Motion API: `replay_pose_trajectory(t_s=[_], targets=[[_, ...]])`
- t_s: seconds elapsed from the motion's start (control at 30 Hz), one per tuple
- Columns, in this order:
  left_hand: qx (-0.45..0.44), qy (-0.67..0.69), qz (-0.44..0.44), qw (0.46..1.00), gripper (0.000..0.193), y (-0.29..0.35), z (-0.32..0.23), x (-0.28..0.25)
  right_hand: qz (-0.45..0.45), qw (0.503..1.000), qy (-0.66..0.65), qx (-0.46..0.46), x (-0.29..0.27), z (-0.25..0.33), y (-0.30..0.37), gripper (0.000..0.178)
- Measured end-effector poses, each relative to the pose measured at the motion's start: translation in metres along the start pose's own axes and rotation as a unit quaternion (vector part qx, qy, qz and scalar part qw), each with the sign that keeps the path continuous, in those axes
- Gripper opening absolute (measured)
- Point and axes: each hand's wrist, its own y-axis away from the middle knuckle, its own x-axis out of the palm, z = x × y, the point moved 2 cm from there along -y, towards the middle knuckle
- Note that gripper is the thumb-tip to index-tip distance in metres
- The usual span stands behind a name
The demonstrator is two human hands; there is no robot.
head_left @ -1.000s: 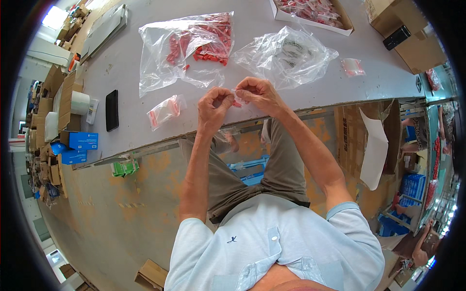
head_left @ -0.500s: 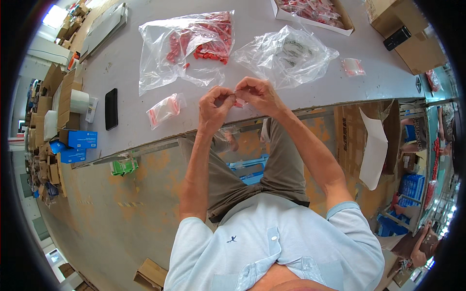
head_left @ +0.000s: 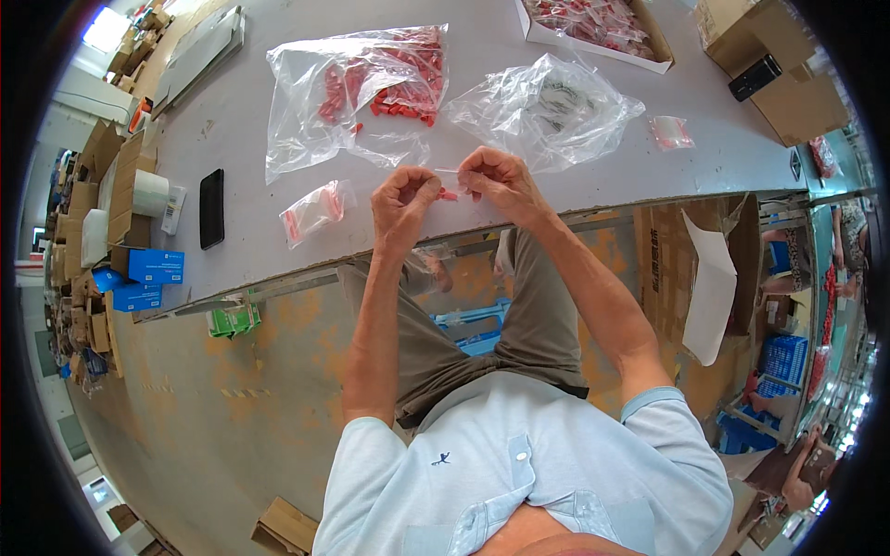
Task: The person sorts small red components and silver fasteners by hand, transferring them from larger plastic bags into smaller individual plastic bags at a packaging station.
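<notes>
Pinched between left hand (head_left: 404, 199) and right hand (head_left: 496, 181), fingers closed on a small clear pouch (head_left: 449, 183) holding a red piece (head_left: 449, 195), above the counter (head_left: 241, 139) edge; big bag of red parts (head_left: 357, 88) at 11 o'clock.

Small clear bag (head_left: 449, 192) with red pieces, pinched between hands, above table edge
</notes>
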Motion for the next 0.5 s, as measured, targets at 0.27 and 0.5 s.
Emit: replay_pose_trajectory(t_s=[0.27,0.5], targets=[[0.02,-0.112,0.012,0.993,0.005,-0.005,0.004,0.004,0.011,0.998,0.06,-0.005,-0.003,-0.005,0.001,0.005],[-0.004,0.0,0.025,1.0,0.004,0.002,-0.001,0.003,0.035,0.996,0.074,-0.035,0.002,0.002,0.003,0.008]])
